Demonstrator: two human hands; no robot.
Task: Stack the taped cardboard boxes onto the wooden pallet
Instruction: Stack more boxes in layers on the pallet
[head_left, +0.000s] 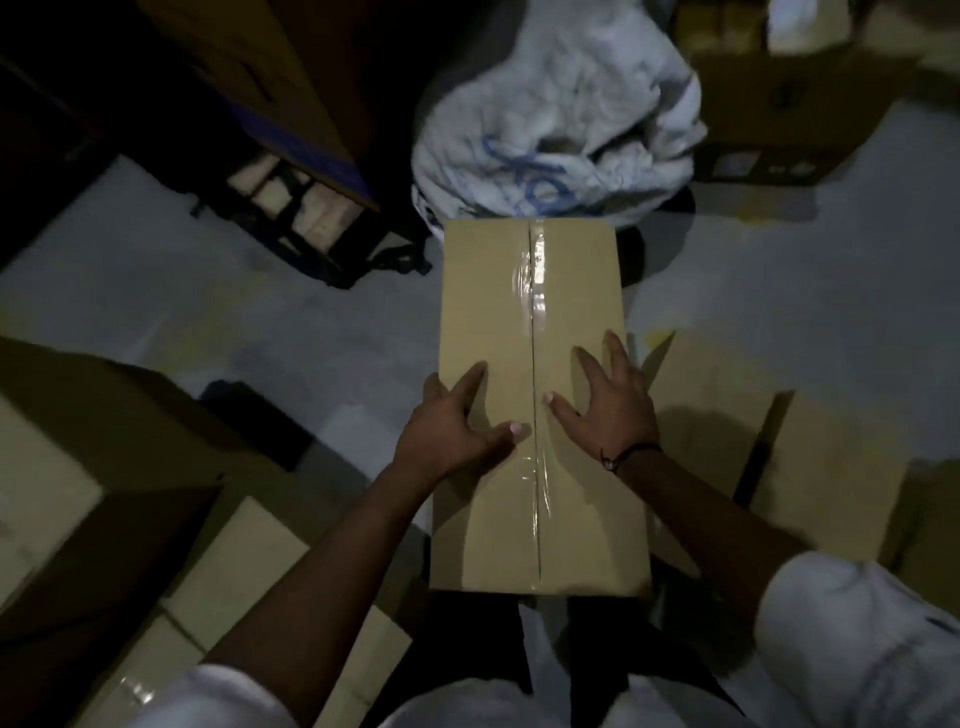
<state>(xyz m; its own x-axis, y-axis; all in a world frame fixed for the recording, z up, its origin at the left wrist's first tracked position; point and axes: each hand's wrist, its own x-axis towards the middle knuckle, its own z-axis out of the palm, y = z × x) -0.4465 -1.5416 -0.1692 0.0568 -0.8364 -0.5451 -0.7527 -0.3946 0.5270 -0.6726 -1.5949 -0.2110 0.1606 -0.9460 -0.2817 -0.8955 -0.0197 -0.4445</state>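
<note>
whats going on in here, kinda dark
A person in white sleeves has both hands spread flat on a taped cardboard box: left hand left of the tape seam, right hand right of it. More boxes sit around on the grey floor, with a white sack just beyond.

both bare forearms reach forward from rolled white sleeves. left hand (452, 423) and right hand (610, 400) lie palm-down, fingers spread wide, thumbs pointing inward toward each other.
</note>
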